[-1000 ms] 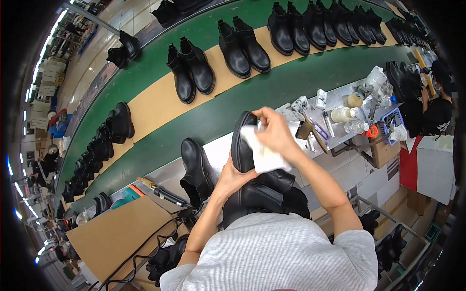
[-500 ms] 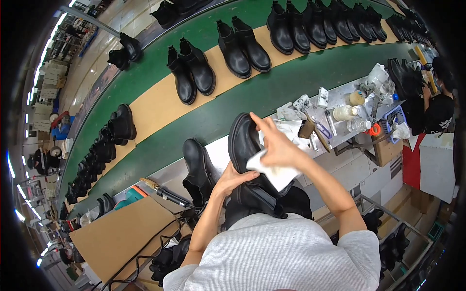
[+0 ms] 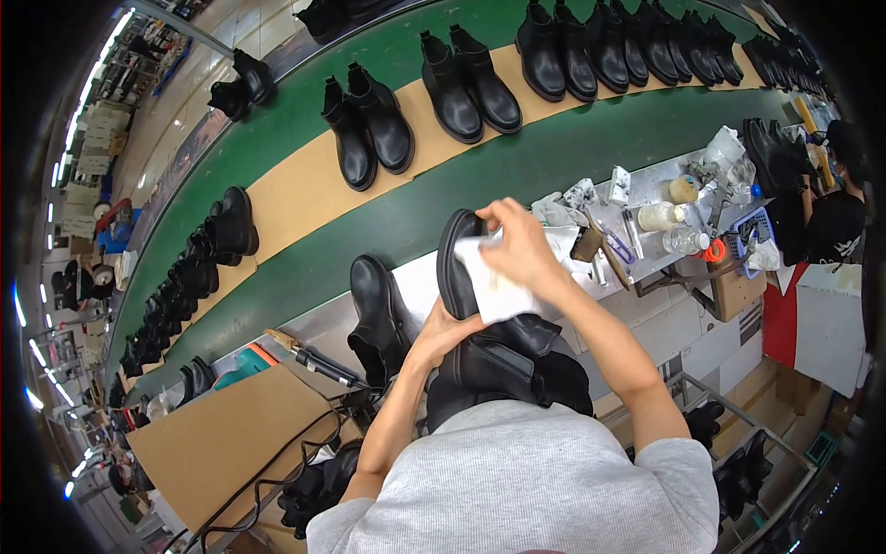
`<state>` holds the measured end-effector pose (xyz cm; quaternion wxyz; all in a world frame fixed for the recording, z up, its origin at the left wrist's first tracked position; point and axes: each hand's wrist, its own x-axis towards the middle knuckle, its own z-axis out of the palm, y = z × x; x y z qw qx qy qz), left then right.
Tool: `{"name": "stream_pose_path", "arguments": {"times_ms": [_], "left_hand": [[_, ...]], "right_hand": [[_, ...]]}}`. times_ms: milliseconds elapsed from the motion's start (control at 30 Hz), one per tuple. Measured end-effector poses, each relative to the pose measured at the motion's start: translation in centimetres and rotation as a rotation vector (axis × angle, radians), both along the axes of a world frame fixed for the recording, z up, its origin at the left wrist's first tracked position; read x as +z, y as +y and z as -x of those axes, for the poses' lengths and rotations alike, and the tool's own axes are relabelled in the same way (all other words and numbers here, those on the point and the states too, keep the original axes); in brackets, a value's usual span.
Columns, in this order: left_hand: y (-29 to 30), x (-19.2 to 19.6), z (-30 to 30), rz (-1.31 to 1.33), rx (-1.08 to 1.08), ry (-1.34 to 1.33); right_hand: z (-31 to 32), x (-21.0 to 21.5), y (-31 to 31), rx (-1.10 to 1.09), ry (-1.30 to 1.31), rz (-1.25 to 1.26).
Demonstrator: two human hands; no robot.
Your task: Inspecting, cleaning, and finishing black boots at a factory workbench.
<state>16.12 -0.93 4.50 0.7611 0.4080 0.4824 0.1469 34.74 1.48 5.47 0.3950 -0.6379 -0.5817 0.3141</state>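
A black ankle boot (image 3: 450, 268) is held in front of my body, toe pointing away from me and its shaft toward my lap. My left hand (image 3: 441, 334) grips it around the middle, thumb laid across the upper. In my right hand (image 3: 521, 245) is a white cloth (image 3: 494, 282), pinched between the fingers and lying over the front of the boot; part of the upper is hidden beneath it. Left of the held boot, a second black boot (image 3: 374, 300) rests at the metal bench edge.
Beyond the bench runs a green conveyor (image 3: 544, 180) with pairs of black boots (image 3: 369, 129) on brown board. Bottles (image 3: 683, 241), brushes and a blue basket (image 3: 749, 231) stand at right. A cardboard sheet (image 3: 226, 443) and black cable lie left. A co-worker (image 3: 835, 198) sits far right.
My right hand and the cloth have shifted up and slightly left, toward the boot's toe. My left hand keeps its hold on the boot.
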Motion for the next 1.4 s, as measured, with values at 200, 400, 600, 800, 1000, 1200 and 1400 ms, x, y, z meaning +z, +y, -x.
{"name": "stream_pose_path", "arguments": {"times_ms": [200,400,600,800,1000,1200,1400], "left_hand": [[0.3,-0.3,1.6,0.084,0.086,-0.054],[0.3,-2.2,3.1,0.268,0.268,-0.198],[1.1,-0.7,3.2,-0.215,0.068,-0.037],[1.8,-9.8,20.3,-0.713,0.312,0.961],[-1.3,-10.9,16.3,-0.096,0.543,0.139],[0.7,-5.2,14.0,-0.352,0.386,0.221],[5.4,-2.9,14.4,0.167,0.780,-0.284]], "right_hand": [[-8.1,-1.5,-0.6,-0.415,-0.444,0.162],[-11.6,-3.9,-3.0,-0.287,-0.771,0.159],[3.3,-6.6,-3.7,-0.055,1.303,0.675],[5.2,-13.3,-2.5,0.019,1.244,0.762],[9.5,-16.7,-1.3,-0.086,0.452,0.590],[8.8,-12.0,-0.6,0.001,1.457,0.878],[8.2,-7.7,1.6,0.031,1.267,0.742]]}}
